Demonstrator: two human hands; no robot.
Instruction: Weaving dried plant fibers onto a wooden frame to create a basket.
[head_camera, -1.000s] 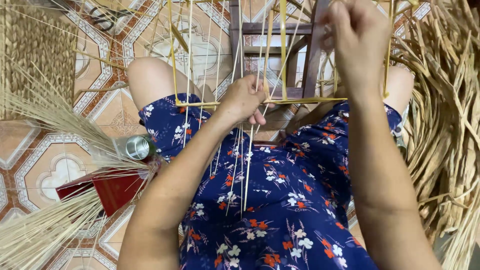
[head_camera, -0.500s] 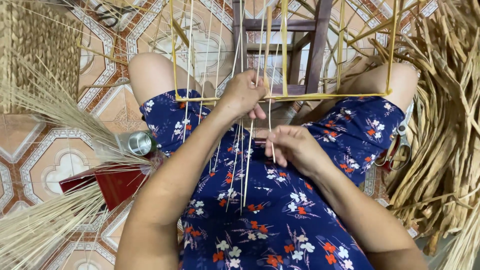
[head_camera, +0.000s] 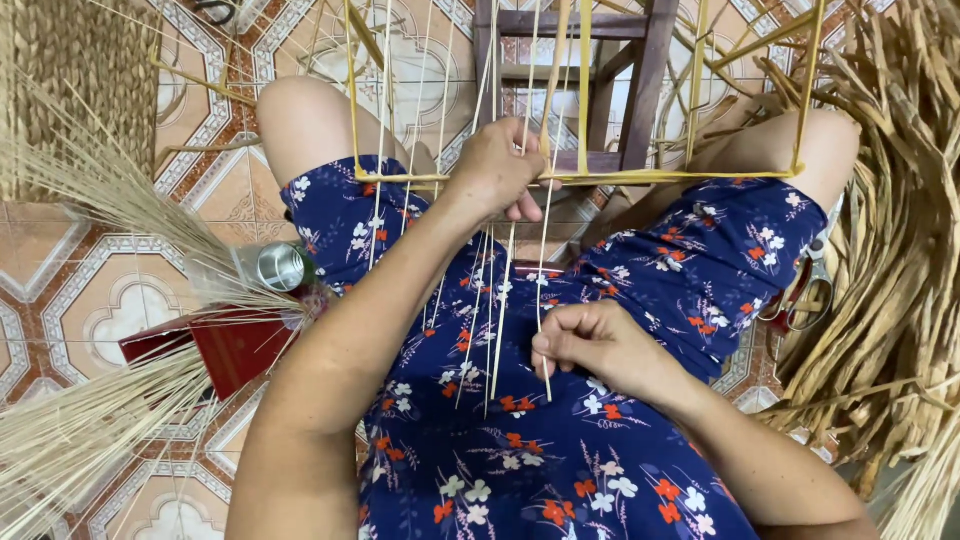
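Your left hand (head_camera: 500, 170) grips the yellow frame bar (head_camera: 640, 177) above your lap, fingers curled tightly around it and the pale straw strands (head_camera: 490, 300) hanging there. Your right hand (head_camera: 590, 345) pinches one thin strand (head_camera: 546, 270) between thumb and forefinger; it runs near vertical, from your lap up past the bar. Scissors (head_camera: 800, 295) lie by your right thigh.

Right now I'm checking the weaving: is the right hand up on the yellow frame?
No, the right hand is down over the lap, pinching one thin straw strand, while the left hand is at the yellow frame.
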